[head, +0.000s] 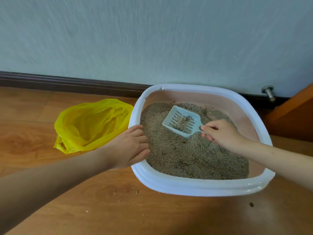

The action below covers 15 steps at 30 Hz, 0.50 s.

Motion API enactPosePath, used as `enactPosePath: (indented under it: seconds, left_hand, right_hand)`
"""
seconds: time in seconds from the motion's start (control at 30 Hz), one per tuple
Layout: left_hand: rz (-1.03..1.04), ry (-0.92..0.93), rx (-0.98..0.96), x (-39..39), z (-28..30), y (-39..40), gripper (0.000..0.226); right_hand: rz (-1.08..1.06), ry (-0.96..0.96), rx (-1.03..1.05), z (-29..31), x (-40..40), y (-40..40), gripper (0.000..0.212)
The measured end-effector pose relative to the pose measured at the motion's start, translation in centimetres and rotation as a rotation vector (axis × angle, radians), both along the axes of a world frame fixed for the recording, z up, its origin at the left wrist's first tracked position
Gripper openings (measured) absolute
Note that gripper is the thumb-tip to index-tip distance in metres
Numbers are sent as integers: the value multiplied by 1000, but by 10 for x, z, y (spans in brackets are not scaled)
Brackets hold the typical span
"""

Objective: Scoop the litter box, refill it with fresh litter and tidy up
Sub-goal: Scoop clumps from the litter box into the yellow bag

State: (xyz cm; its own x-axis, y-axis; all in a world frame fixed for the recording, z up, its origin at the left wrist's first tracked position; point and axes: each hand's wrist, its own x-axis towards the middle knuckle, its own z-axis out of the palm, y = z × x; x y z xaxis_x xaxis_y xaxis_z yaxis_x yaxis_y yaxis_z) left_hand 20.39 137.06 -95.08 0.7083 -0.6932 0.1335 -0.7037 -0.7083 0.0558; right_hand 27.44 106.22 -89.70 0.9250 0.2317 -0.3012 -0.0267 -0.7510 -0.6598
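Two hands working apart: left hand (133,146) gripping the rounded white litter box (199,188) rim, right hand (221,134) pinching the slotted pale plastic scoop (182,122), carrying a clump (182,124) above grainy litter (186,158); crinkled yellow bag (91,124) lying open left.

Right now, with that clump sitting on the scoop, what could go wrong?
1. The clump sits loose on the slotted scoop, which the right hand holds by its thin handle. A tilt could drop it back into the litter.
2. The yellow bag lies on the floor beyond the litter box's left rim, so the clump might fall on the way over.
3. The left hand grips that rim, right in the scoop's likely path.
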Motion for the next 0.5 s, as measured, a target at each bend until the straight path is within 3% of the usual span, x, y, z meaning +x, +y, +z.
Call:
enactPosePath:
  seconds: [0.37, 0.5]
  left_hand:
    - [-20, -12, -51, 0, 0, 1, 40]
    - [-33, 104, -47, 1, 8, 2, 42]
  right_hand:
    - [83, -31, -60, 3, -8, 2, 36]
    - [70, -42, -41, 1, -7, 3, 36]
